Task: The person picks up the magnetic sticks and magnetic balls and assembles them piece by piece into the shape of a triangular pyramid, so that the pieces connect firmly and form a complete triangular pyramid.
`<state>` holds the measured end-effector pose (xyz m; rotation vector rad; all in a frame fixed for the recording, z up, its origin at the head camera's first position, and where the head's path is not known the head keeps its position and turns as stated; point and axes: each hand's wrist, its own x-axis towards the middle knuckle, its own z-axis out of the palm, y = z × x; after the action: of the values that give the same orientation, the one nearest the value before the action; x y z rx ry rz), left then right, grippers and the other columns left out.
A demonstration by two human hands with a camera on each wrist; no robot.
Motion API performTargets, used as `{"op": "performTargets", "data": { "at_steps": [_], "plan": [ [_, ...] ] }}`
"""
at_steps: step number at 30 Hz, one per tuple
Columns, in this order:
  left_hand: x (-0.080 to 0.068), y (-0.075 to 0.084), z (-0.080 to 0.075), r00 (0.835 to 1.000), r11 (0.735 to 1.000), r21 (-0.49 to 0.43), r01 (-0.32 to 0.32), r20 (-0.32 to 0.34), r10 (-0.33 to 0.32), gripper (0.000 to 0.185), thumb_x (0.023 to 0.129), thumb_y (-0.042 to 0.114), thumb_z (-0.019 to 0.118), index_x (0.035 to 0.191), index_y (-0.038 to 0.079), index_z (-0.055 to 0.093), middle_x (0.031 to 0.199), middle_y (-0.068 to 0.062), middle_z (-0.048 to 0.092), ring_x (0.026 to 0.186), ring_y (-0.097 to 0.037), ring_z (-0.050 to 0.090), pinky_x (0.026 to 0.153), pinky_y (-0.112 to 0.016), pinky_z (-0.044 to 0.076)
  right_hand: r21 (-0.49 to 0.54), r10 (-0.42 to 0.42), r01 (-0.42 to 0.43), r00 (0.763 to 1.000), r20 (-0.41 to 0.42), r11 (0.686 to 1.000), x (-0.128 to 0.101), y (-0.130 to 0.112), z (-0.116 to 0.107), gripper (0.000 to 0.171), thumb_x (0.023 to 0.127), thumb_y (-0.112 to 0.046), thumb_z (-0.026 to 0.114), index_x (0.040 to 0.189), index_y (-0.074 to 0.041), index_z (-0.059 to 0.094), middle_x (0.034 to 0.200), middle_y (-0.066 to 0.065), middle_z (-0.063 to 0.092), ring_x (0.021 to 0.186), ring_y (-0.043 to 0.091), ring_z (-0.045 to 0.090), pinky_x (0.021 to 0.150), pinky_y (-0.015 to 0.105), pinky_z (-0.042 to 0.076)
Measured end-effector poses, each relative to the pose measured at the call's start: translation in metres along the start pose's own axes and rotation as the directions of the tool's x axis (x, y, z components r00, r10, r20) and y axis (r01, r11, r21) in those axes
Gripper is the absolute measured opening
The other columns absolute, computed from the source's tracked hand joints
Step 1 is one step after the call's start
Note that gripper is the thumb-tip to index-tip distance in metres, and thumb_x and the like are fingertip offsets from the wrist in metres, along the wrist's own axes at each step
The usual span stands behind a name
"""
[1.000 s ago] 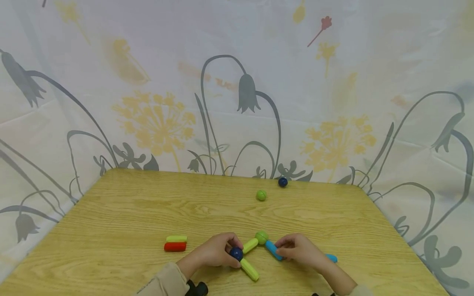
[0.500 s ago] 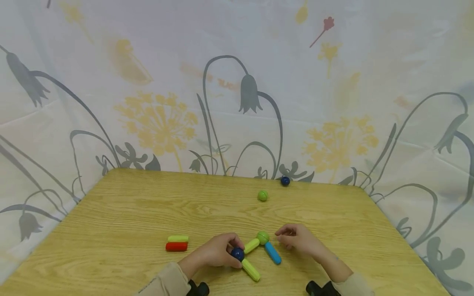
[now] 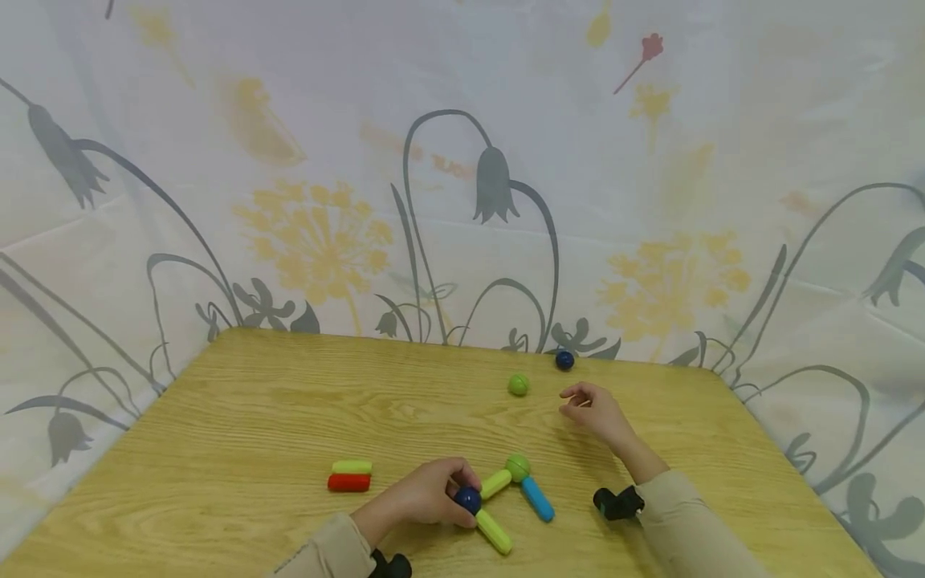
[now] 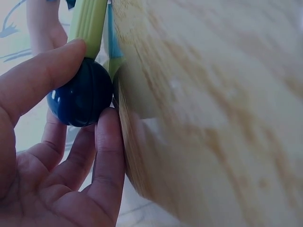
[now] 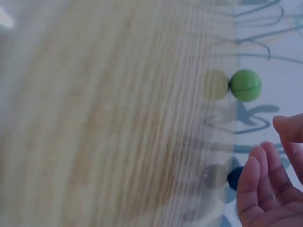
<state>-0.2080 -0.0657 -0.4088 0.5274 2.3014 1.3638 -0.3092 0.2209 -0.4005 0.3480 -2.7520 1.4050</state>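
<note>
In the head view my left hand (image 3: 437, 494) pinches a dark blue ball (image 3: 468, 500) between thumb and fingers. Two yellow-green rods meet at this ball: one rod (image 3: 495, 532) points toward the front, the other (image 3: 496, 484) reaches a light green ball (image 3: 518, 467). From that green ball a blue rod (image 3: 538, 498) slants toward the front right. The left wrist view shows the thumb and fingertips around the dark blue ball (image 4: 83, 94), close to the tabletop. Further back, my right hand (image 3: 596, 411) hovers with loosely bent fingers, holding nothing, near a loose green ball (image 3: 518, 384).
A second dark blue ball (image 3: 564, 360) lies at the table's back edge, against the patterned curtain (image 3: 462, 265). At left, a yellow-green rod (image 3: 352, 466) and a red rod (image 3: 349, 482) lie side by side on the wooden table (image 3: 275, 401).
My right hand has let go of the blue rod and moved up and away toward the back of the table. My left hand keeps its grip on the dark blue ball.
</note>
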Motion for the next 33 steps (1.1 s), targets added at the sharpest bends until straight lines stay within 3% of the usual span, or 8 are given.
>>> {"op": "performTargets", "data": {
  "at_steps": [7,12,17,21,28,33],
  "plan": [
    [0.0,0.0,0.0,1.0,1.0,-0.001,0.001,-0.006,-0.001,0.03,0.074,0.001,0.076,0.097,0.011,0.059,0.096,0.0,0.054,0.08,-0.017,0.051,0.072,-0.03,0.045,-0.018,0.026,-0.028,0.996,-0.09,0.999,0.024,0.015,-0.001,0.026,0.086,-0.001,0.063,0.109,0.01,0.057,0.086,0.012,0.057,0.081,0.028,0.056,0.062,0.03,0.047],
    [-0.001,0.001,0.0,1.0,1.0,-0.002,0.002,-0.01,-0.002,0.03,0.074,0.0,0.076,0.097,0.011,0.059,0.095,0.0,0.054,0.08,-0.016,0.051,0.071,-0.029,0.045,0.004,0.053,-0.053,0.993,-0.109,0.999,0.038,0.026,-0.002,0.028,0.086,-0.001,0.062,0.112,0.01,0.056,0.087,0.014,0.057,0.076,0.023,0.056,0.059,0.028,0.047],
    [-0.002,0.001,0.0,1.0,1.0,-0.004,0.007,-0.01,-0.007,0.03,0.074,0.0,0.076,0.097,0.01,0.059,0.095,0.0,0.054,0.08,-0.016,0.051,0.071,-0.029,0.045,0.058,0.066,-0.061,0.994,-0.086,0.996,0.052,0.033,-0.004,0.034,0.087,-0.002,0.061,0.118,0.01,0.052,0.093,0.014,0.052,0.075,0.018,0.055,0.059,0.027,0.048],
    [-0.001,0.001,0.0,1.0,1.0,-0.004,0.009,-0.007,-0.009,0.03,0.074,0.0,0.076,0.097,0.011,0.059,0.094,0.001,0.054,0.08,-0.016,0.051,0.071,-0.029,0.046,0.074,0.069,-0.066,0.997,-0.044,0.995,0.062,0.034,-0.008,0.041,0.088,-0.001,0.06,0.126,0.009,0.046,0.095,0.014,0.049,0.075,0.021,0.054,0.06,0.03,0.048],
    [-0.001,0.001,0.001,0.999,0.999,0.0,0.033,-0.002,-0.033,0.029,0.075,0.003,0.077,0.096,0.014,0.06,0.094,0.003,0.055,0.08,-0.013,0.052,0.069,-0.028,0.046,-0.01,0.093,-0.093,0.995,0.028,0.996,0.074,0.033,-0.013,0.056,0.09,-0.004,0.058,0.139,0.004,0.032,0.111,0.031,0.045,0.078,0.028,0.053,0.059,0.031,0.045],
    [-0.001,0.001,0.0,0.999,0.999,-0.007,0.035,0.0,-0.035,0.029,0.075,0.003,0.077,0.096,0.014,0.06,0.094,0.004,0.055,0.08,-0.013,0.052,0.07,-0.028,0.046,-0.052,0.119,-0.116,0.991,0.055,0.992,0.076,0.031,-0.015,0.056,0.088,-0.005,0.059,0.133,0.009,0.03,0.116,0.037,0.039,0.092,0.039,0.049,0.069,0.039,0.045]
  ]
}}
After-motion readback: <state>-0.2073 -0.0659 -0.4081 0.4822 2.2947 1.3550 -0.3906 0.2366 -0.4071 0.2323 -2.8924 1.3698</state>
